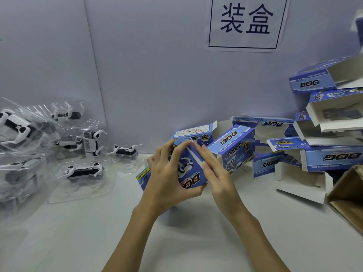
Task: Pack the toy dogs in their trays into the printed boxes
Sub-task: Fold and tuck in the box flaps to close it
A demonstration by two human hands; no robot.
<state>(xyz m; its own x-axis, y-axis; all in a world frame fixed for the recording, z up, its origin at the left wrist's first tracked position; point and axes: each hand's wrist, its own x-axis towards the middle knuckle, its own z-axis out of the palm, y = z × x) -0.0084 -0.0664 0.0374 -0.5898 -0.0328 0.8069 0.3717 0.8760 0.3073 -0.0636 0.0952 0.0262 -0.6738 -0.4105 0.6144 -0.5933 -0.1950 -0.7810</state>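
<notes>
A worker's left hand [167, 179] grips a printed box [189, 169] above the white table [196, 242], while the straight fingers of the right hand [214, 171] press its end flap. Packing looks far from finished: toy dogs in clear trays [84, 173] wait at left, and empty boxes [322, 118] lie heaped at right.

One head-worn camera looks forward and down, close over the table [196, 242], facing the wall [157, 65].

Both forearms reaching forward and converging mid-frame, left hand [167, 179] with fingers curled in a grip, thumb underneath, right hand [214, 169] flat, fingers straight, pressing leftward.
</notes>
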